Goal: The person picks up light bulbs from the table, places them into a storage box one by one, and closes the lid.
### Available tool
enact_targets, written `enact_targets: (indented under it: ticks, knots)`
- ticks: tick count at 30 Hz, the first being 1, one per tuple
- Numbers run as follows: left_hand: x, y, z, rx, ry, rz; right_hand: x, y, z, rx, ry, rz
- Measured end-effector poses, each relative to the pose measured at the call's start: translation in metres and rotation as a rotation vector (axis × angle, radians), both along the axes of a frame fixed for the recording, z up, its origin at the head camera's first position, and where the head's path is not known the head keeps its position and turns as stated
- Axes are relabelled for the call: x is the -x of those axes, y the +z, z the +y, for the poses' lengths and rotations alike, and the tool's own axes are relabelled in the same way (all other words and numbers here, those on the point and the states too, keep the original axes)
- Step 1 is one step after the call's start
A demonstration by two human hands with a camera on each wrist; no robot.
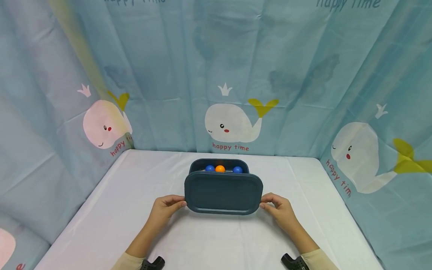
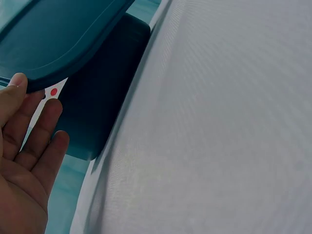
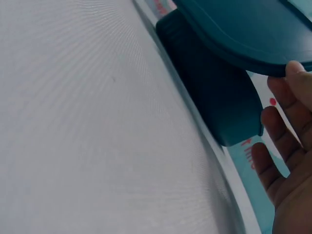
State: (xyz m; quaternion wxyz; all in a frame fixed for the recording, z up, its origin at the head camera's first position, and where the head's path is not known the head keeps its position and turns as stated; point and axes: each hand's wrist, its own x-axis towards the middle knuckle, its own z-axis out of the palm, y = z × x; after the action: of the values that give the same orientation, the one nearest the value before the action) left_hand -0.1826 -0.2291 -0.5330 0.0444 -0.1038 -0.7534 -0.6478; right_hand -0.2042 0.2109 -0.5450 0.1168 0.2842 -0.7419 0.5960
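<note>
A dark blue-green lid (image 1: 224, 193), rectangular with rounded corners, is held up between both hands. My left hand (image 1: 166, 208) pinches its left edge between thumb and fingers; my right hand (image 1: 277, 209) pinches the right edge the same way. Behind the lid stands a box (image 1: 241, 162) of the same colour on the table, its front part hidden by the lid in the head view. Inside the box show a blue ball (image 1: 210, 168), an orange ball (image 1: 220, 168) and another blue ball (image 1: 237, 170). In the left wrist view the lid (image 2: 58, 39) is raised above the box (image 2: 105, 87).
A white cloth covers the table (image 1: 152, 176). Light blue curtains (image 1: 168, 123) with printed whales hang behind the table and on both sides. Each forearm wears a black wrist device, one at the left (image 1: 153, 263) and one at the right wrist.
</note>
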Motion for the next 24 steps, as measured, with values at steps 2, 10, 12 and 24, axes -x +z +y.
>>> enact_targets:
  ticks: [2, 10, 12, 24]
  knots:
    - [0.0000, 0.0004, 0.0010, -0.012, 0.010, -0.011, -0.0004, 0.0002, -0.0007, 0.002, -0.008, -0.019]
    - [-0.0004, -0.0004, 0.0017, -0.073, -0.021, 0.031, 0.0000, -0.0012, -0.0015, 0.014, 0.002, -0.052]
    - [-0.0006, -0.0009, 0.0018, -0.090, -0.031, 0.044, 0.0006, -0.0013, -0.0012, 0.015, 0.015, -0.067]
    - [0.0004, -0.0027, 0.0007, 0.055, -0.042, 0.128, 0.0032, -0.0011, 0.0017, -0.005, 0.032, -0.039]
